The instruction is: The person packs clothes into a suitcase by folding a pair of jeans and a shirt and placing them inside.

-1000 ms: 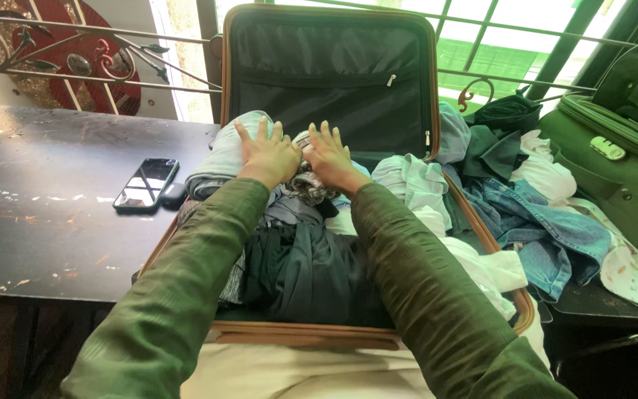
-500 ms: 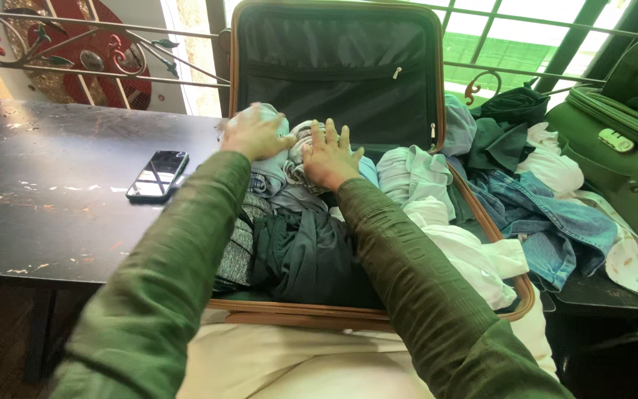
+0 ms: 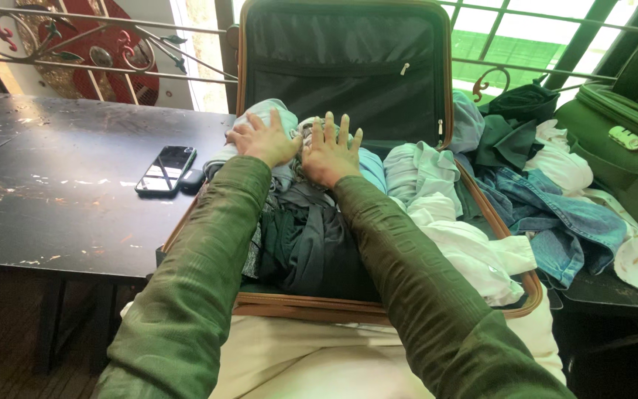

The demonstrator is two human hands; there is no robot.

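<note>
An open tan-trimmed suitcase (image 3: 378, 308) lies in front of me, its dark lid (image 3: 345, 66) standing upright. It is stuffed with clothes. My left hand (image 3: 263, 140) presses flat on a rolled pale blue garment (image 3: 260, 114) at the far left of the case. Beside it, my right hand (image 3: 330, 151) lies flat with fingers spread on a patterned bundle (image 3: 308, 133). Dark grey and green clothes (image 3: 311, 244) fill the near part between my green sleeves. White and light blue shirts (image 3: 444, 214) spill over the right side.
A black phone (image 3: 166, 169) lies on the scuffed dark table (image 3: 60, 199) left of the case. Jeans (image 3: 555, 222) and other clothes are heaped to the right, next to a green suitcase (image 3: 629, 162). A metal railing and window stand behind.
My left hand lifted toward the left edge of the pale roll, then came back down flat on it. My right hand stayed on the patterned bundle. The view shifted slightly.
</note>
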